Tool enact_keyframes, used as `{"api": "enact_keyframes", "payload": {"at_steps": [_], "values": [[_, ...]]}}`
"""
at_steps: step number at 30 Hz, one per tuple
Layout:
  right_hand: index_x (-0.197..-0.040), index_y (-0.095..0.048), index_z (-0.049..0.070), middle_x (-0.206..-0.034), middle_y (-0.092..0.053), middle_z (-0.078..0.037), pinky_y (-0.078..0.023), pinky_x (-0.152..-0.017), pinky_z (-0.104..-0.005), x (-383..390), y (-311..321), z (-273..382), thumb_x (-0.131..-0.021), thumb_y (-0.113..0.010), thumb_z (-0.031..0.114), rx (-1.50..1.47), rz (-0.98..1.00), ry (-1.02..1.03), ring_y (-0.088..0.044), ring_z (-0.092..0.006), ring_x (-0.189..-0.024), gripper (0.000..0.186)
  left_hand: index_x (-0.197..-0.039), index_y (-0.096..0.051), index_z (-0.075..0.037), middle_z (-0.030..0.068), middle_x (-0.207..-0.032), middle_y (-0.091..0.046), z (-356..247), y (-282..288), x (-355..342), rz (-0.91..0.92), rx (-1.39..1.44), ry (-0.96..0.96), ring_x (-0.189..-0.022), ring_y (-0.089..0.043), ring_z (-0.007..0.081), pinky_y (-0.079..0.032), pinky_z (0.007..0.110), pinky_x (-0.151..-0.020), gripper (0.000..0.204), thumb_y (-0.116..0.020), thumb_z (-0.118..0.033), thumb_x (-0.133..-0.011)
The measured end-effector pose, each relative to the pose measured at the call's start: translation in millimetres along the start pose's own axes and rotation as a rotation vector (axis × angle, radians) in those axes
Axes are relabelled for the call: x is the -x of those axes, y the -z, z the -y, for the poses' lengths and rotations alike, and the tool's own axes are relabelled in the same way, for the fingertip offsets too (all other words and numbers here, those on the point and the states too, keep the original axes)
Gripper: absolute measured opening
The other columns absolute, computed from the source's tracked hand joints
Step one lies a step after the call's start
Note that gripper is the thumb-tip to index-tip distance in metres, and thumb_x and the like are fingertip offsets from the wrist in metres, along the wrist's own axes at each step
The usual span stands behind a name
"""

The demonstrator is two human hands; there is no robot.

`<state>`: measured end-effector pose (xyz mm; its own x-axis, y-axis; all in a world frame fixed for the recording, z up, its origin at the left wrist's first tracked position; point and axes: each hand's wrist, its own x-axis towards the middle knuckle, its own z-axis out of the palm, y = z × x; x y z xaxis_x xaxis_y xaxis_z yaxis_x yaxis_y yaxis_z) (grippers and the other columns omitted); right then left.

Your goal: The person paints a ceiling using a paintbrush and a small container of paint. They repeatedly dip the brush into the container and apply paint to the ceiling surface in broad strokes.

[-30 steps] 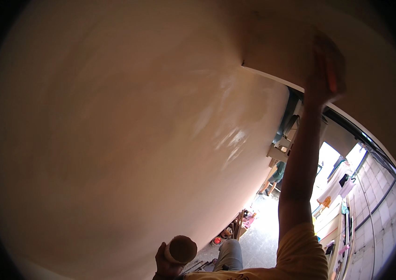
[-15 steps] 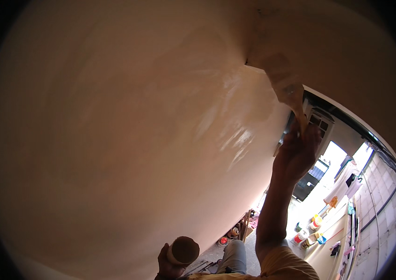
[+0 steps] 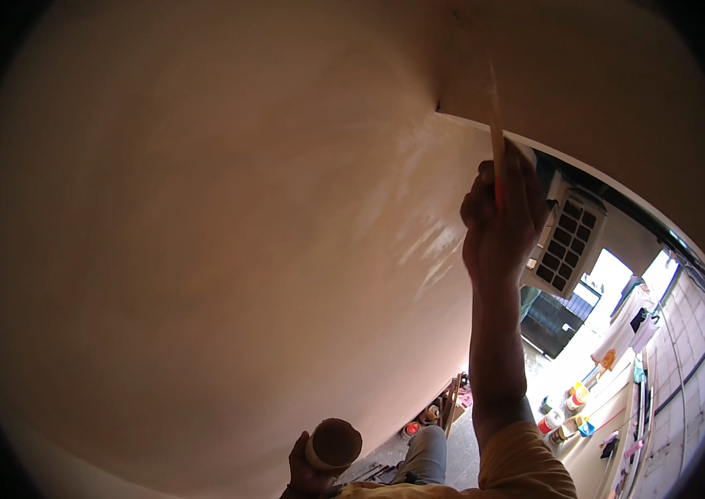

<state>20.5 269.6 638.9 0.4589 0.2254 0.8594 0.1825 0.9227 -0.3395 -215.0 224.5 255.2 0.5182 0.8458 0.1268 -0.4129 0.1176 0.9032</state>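
Beside the wall (image 3: 227,249), near the edge of the soffit (image 3: 602,100), the right hand (image 3: 504,212) grips the blade (image 3: 496,137), likely best drawn with light, even pressure, while the left hand (image 3: 309,472) holds the cup (image 3: 316,457) mouth up.

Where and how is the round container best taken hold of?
Grip the round container by its outer wall, coming from the person's left, as the left hand does. The curved side should suit a wrapped grasp, while the broad round top faces the camera, so gripping across it would likely cover it.
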Motion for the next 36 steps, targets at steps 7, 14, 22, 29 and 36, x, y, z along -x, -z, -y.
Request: {"api": "enact_keyframes", "payload": {"at_steps": [7,14,22,29,36], "values": [[-0.108,-0.070,0.002,-0.064,-0.052,0.002,-0.030,-0.039,-0.0228,-88,-5,8,-0.094,-0.067,0.020,0.627,0.055,0.161,-0.040,-0.0020,-0.044,0.023,-0.135,-0.051,-0.009,0.0109,-0.130,-0.062,-18,-6,4,0.014,-0.453,-0.186,-0.125,-0.057,0.0251,-0.050,0.046,-0.101,0.057,-0.068,-0.039,-0.089],[-0.100,-0.072,0.000,-0.068,-0.054,0.004,-0.026,-0.040,-0.0181,-127,-6,29,-0.093,-0.066,0.012,0.504,0.105,0.084,-0.039,-0.0013,-0.046,0.016,-0.133,-0.057,-0.017,0.0091,-0.132,-0.062,13,16,-4,-0.006,0.899,0.469,-0.125,-0.057,0.0288,-0.051,0.053,-0.095,0.055,-0.044,-0.055,-0.096],[-0.109,-0.067,-0.006,-0.074,-0.060,-0.002,-0.030,-0.041,-0.0175,-88,12,91,-0.096,-0.065,0.013,0.361,-0.106,0.441,-0.043,-0.0019,-0.052,0.023,-0.135,-0.054,-0.016,0.0084,-0.131,-0.061,19,28,3,-0.011,0.796,0.392,-0.125,-0.057,0.0277,-0.050,0.050,-0.098,0.054,-0.046,-0.052,-0.096],[-0.115,-0.066,0.000,-0.078,-0.063,-0.006,-0.037,-0.047,-0.0186,-61,61,108,-0.099,-0.059,0.016,1.180,-0.314,1.093,-0.048,-0.0091,-0.057,0.023,-0.135,-0.051,-0.013,0.0086,-0.130,-0.061,8,23,8,0.064,-0.081,-0.003,-0.124,-0.057,0.0252,-0.049,0.047,-0.101,0.052,-0.059,-0.042,-0.093],[-0.111,-0.064,0.006,-0.096,-0.066,-0.011,-0.053,-0.074,-0.0422,-131,5,75,-0.092,-0.064,0.050,-0.100,-0.194,0.439,-0.064,-0.0263,-0.086,0.048,-0.134,-0.054,-0.015,0.0085,-0.129,-0.063,1,29,0,-0.062,0.874,0.450,-0.122,-0.059,0.0270,-0.052,0.050,-0.095,0.054,-0.057,-0.050,-0.093]]}}
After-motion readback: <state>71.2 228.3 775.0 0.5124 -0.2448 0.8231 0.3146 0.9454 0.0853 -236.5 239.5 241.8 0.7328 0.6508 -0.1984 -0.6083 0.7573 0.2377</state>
